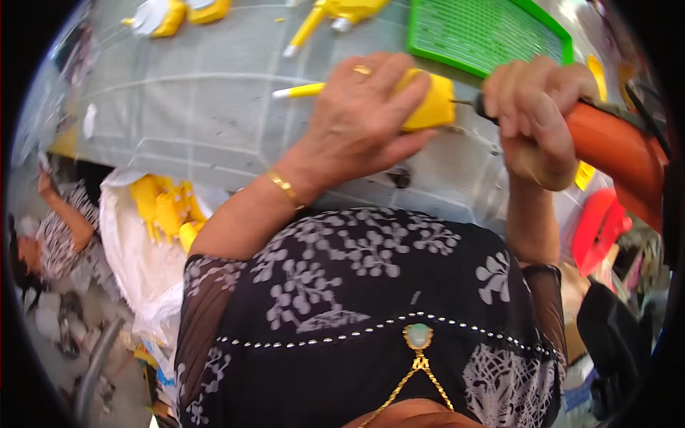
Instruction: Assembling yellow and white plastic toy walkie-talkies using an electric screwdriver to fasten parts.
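Bench is a big table under grey sheeting [193,107], other person [57,235] low at far left. Green tray [485,36] sits at the far side, just beyond my hands. Yellow part [437,103] is mid-table, in my left hand [364,118]: fingers wrapped over it, thumb along the near side, white-tipped rod [303,90] sticking out left. Right hand [531,107] is clenched round the front of the orange power tool [614,135], thin bit [464,102] pointing left at the part's end face. Bit looks to be at the face; can't tell how deep, or whether a screw is there.

Status: I'd call this one mid-operation, not done. Rod is already on it; bit end is the open item. Three more yellow pieces lie on the far side of the table, two at left [171,20], one near centre [349,8]. More yellow parts [168,210] are piled in the white sack [125,235] at my left. Can't tell which are finished and which are waiting.
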